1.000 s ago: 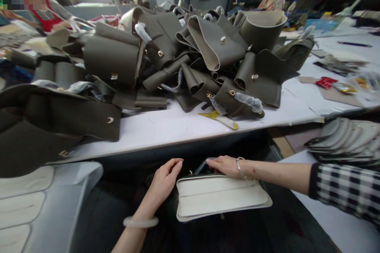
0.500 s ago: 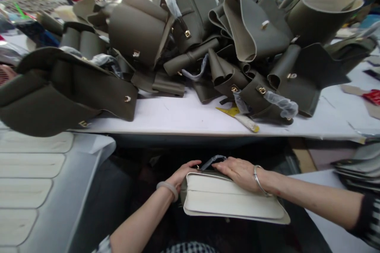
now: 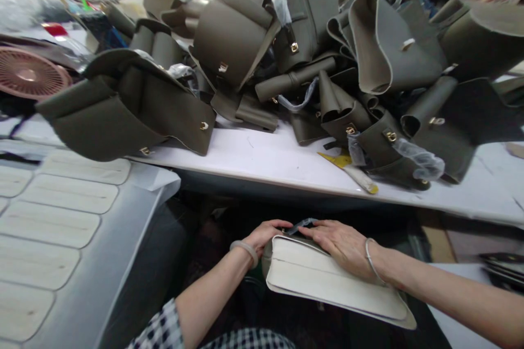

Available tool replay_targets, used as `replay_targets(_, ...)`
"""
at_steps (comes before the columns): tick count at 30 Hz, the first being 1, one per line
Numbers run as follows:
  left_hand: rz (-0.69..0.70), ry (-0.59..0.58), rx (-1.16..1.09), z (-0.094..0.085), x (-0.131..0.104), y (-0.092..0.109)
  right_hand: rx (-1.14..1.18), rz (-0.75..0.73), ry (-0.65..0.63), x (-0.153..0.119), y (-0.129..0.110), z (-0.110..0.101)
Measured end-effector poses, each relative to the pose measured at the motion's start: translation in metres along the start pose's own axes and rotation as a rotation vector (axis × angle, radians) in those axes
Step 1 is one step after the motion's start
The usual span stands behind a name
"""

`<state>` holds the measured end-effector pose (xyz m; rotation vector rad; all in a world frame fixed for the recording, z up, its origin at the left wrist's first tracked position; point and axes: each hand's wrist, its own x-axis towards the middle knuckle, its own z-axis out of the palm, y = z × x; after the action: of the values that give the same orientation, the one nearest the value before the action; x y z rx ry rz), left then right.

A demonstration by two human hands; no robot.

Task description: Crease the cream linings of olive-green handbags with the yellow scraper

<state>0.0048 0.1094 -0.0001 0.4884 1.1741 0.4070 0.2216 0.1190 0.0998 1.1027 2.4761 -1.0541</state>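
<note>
A handbag (image 3: pixel 327 278) with a flat cream panel facing up lies across my lap below the table edge. Its olive side shows only as a sliver at the left end. My left hand (image 3: pixel 264 240) grips the bag's far left corner, the thumb along the top edge and the other fingers partly hidden behind it. Over the far long edge, my right hand (image 3: pixel 341 245) holds the bag, palm down, fingertips close to a handle (image 3: pixel 301 226) wrapped in clear plastic. The two hands' fingertips are nearly meeting there.
Olive bag bodies (image 3: pixel 233 38) with gold clasps are heaped on the white table (image 3: pixel 270 158). A yellow-bladed tool (image 3: pixel 347 169) lies near its front edge. Several cream oval-ended panels (image 3: pixel 69 193) rest on a sheet at left. A pink fan (image 3: pixel 33 73) stands behind.
The view has swung left, bringing the pink fan and more cream panels into sight. Both hands keep their hold on the handbag, whose right end now slants lower in view.
</note>
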Motion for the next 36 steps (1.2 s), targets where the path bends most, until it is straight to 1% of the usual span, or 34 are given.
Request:
replay_targets(2,0.006,0.014,0.033,0.002,0.000,0.000,-0.024,-0.016,-0.003,0.000,0.001,0.000)
replay_targets(5,0.063,0.021,0.107,0.001,-0.004,0.007,0.030,-0.062,-0.026,-0.001,0.008,0.003)
replay_targets(7,0.137,0.020,0.181,-0.001,-0.014,0.017,0.105,-0.076,-0.041,-0.003,0.014,0.006)
replay_targets(9,0.227,0.027,0.257,-0.004,-0.032,0.029,0.178,-0.034,-0.033,-0.005,0.018,0.008)
replay_targets(11,0.359,0.062,0.368,-0.002,-0.056,0.042,0.236,0.022,-0.019,-0.005,0.018,0.007)
replay_targets(12,0.447,0.087,0.448,0.001,-0.069,0.047,0.256,0.037,-0.017,-0.005,0.017,0.007)
replay_targets(14,0.654,0.128,0.709,0.011,-0.090,0.055,0.283,0.023,-0.021,-0.006,0.015,0.004)
replay_targets(16,0.765,0.136,0.922,0.023,-0.103,0.058,0.309,-0.012,-0.034,-0.007,0.013,0.000)
replay_targets(18,0.780,0.134,1.021,0.033,-0.106,0.057,0.340,-0.037,-0.064,-0.009,0.013,-0.003)
replay_targets(20,0.788,0.140,1.071,0.038,-0.104,0.054,0.349,-0.046,-0.101,-0.011,0.015,-0.006)
replay_targets(24,0.850,0.173,1.164,0.038,-0.101,0.049,0.226,-0.072,-0.113,-0.012,0.015,-0.006)
replay_targets(28,0.930,0.169,1.197,0.034,-0.104,0.042,0.193,-0.043,-0.101,-0.004,0.003,-0.005)
replay_targets(31,0.974,0.138,1.141,0.031,-0.106,0.040,0.214,-0.073,-0.066,0.003,-0.006,-0.004)
replay_targets(33,0.974,0.091,1.032,0.026,-0.107,0.041,0.229,-0.104,-0.057,0.007,-0.009,-0.003)
replay_targets(34,0.951,0.059,0.952,0.022,-0.106,0.041,0.235,-0.112,-0.059,0.008,-0.009,-0.002)
replay_targets(36,0.844,0.004,0.746,0.011,-0.103,0.041,0.241,-0.096,-0.067,0.010,-0.008,-0.001)
